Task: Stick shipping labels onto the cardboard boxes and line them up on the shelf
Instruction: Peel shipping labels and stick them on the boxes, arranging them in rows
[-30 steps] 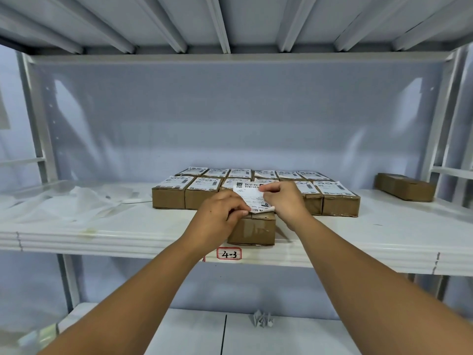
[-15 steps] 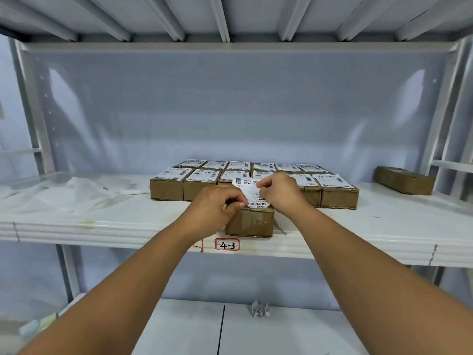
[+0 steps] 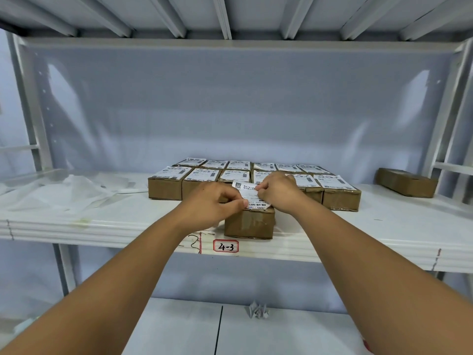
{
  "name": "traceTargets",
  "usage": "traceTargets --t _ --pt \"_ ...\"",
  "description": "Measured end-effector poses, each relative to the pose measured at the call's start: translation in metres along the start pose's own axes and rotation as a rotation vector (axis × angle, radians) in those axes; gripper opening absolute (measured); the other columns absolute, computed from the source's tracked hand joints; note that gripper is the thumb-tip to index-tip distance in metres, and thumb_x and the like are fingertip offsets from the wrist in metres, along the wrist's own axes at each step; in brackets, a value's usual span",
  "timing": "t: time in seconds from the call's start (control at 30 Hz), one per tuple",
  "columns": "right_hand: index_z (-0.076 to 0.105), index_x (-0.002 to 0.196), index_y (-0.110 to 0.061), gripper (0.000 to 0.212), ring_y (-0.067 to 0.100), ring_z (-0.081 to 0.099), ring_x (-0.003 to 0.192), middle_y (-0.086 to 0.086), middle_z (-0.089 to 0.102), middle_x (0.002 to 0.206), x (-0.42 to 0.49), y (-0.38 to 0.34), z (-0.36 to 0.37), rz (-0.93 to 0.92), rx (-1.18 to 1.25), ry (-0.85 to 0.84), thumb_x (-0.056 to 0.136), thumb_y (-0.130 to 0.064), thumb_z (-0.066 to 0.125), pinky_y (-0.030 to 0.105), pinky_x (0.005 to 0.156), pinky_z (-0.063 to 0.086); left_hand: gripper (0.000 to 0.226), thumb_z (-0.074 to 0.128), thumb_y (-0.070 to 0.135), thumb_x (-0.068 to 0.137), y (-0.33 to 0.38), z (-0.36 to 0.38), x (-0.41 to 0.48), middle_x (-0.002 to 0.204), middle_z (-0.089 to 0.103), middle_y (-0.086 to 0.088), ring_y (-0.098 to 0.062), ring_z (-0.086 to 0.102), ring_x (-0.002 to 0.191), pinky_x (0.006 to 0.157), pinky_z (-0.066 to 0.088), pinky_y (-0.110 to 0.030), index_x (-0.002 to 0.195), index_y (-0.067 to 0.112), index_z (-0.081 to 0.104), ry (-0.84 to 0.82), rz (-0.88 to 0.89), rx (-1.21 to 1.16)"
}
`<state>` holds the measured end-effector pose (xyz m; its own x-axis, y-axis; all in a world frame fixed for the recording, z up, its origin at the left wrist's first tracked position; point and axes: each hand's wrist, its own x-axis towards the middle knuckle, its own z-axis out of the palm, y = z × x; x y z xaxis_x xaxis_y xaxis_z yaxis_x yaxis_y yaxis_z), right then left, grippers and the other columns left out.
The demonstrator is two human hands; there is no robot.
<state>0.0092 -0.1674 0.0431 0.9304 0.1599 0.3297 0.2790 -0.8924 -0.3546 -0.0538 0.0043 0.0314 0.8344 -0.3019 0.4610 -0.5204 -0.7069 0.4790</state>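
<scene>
Label going on now: the left hand [image 3: 212,201] pinches the label [image 3: 252,198] at its near edge, thumb and fingers curled onto it, and the right hand [image 3: 279,190] pinches its far right edge. The sheet sits tilted over the top of the box [image 3: 249,222] at the front lip of the shelf [image 3: 384,226], just above the 4-3 tag [image 3: 225,245]. It looks part-laid, with the far end lifted. Next, I'd say, square it to the box top, press it flat from the near edge outward so no crease sets, then slide the box up to 12 o'clock to join the labelled rows [image 3: 204,175]. One bare box [image 3: 407,181] waits out at 2 o'clock.
</scene>
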Motion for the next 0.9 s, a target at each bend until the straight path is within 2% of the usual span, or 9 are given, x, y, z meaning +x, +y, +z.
traceTargets --t 0.1,0.17,0.27,0.37,0.47,0.53,0.73,0.83,0.9 --pt "0.065 0.11 0.002 0.032 0.017 0.053 0.095 0.017 0.063 0.121 -0.001 0.004 0.002 -0.03 0.067 -0.044 0.093 -0.011 0.043 0.034 0.112 0.019 0.027 0.058 0.035 0.09 0.001 -0.001 0.009 0.086 0.073 0.005 -0.009 0.065 0.084 0.081 0.048 -0.034 0.076 0.021 0.075 -0.036 -0.033 -0.166" --pt "0.066 0.111 0.0 0.031 0.009 0.047 0.07 0.014 0.067 0.116 -0.002 0.007 0.003 -0.038 0.156 -0.064 0.094 -0.012 0.043 0.026 0.089 0.034 0.03 0.057 0.03 0.092 0.002 -0.001 0.018 0.082 0.074 0.007 -0.003 0.065 0.08 0.088 0.047 -0.029 0.07 0.019 0.074 -0.061 -0.069 -0.311" --pt "0.068 0.116 -0.018 0.032 0.007 0.055 0.084 -0.009 0.069 0.101 -0.001 0.014 0.004 -0.006 0.28 -0.054 0.093 -0.018 0.046 0.016 0.072 0.035 0.023 0.057 0.028 0.092 0.0 0.001 0.036 0.086 0.072 0.009 -0.003 0.063 0.084 0.085 0.046 -0.026 0.079 0.022 0.075 -0.099 -0.077 -0.2" --pt "0.065 0.12 -0.025 0.031 0.011 0.061 0.09 -0.008 0.07 0.105 -0.003 0.019 0.008 0.015 0.363 -0.053 0.095 -0.022 0.046 0.019 0.075 0.039 0.019 0.056 0.024 0.093 -0.001 0.007 0.051 0.11 0.068 0.004 -0.011 0.06 0.1 0.087 0.042 -0.023 0.106 0.024 0.07 -0.202 -0.097 -0.015" --pt "0.062 0.125 -0.019 0.03 0.009 0.054 0.108 -0.006 0.055 0.136 -0.004 0.024 0.017 0.007 0.571 -0.068 0.097 -0.023 0.049 0.021 0.092 0.035 0.037 0.054 0.028 0.095 -0.005 0.005 0.059 0.139 0.049 0.007 -0.009 0.045 0.126 0.109 0.03 -0.027 0.132 0.025 0.053 -0.369 -0.161 -0.043" --pt "0.059 0.128 -0.014 0.032 0.007 0.048 0.118 -0.003 0.049 0.142 -0.005 0.026 0.02 -0.003 0.698 -0.097 0.097 -0.021 0.052 0.02 0.098 0.031 0.053 0.056 0.039 0.091 -0.011 0.002 0.06 0.15 0.033 0.01 -0.008 0.029 0.138 0.116 0.019 -0.031 0.141 0.028 0.041 -0.485 -0.179 -0.122" --pt "0.05 0.137 -0.019 0.046 0.004 0.042 0.122 -0.01 0.039 0.148 -0.012 0.031 0.018 -0.027 0.85 -0.221 0.092 -0.025 0.059 0.018 0.094 0.031 0.094 0.056 0.069 0.066 -0.024 0.01 0.052 0.155 0.01 0.02 -0.005 0.007 0.144 0.118 0.008 -0.034 0.147 0.039 0.021 -0.481 -0.215 -0.198" --pt "0.043 0.14 -0.032 0.054 0.008 0.03 0.136 -0.016 0.029 0.151 -0.016 0.036 0.015 -0.022 0.824 -0.31 0.089 -0.032 0.061 0.026 0.109 0.026 0.093 0.054 0.067 0.071 -0.019 0.009 0.051 0.156 0.006 0.018 -0.006 0.005 0.144 0.115 0.008 -0.033 0.149 0.036 0.015 -0.485 -0.217 -0.16" --pt "0.035 0.144 -0.037 0.061 0.01 0.02 0.142 -0.017 0.019 0.155 -0.017 0.038 0.012 -0.028 0.786 -0.366 0.088 -0.036 0.06 0.026 0.11 0.02 0.094 0.054 0.066 0.073 -0.016 0.008 0.051 0.157 0.003 0.016 -0.007 0.003 0.144 0.115 0.008 -0.033 0.15 0.034 0.011 -0.486 -0.218 -0.121"
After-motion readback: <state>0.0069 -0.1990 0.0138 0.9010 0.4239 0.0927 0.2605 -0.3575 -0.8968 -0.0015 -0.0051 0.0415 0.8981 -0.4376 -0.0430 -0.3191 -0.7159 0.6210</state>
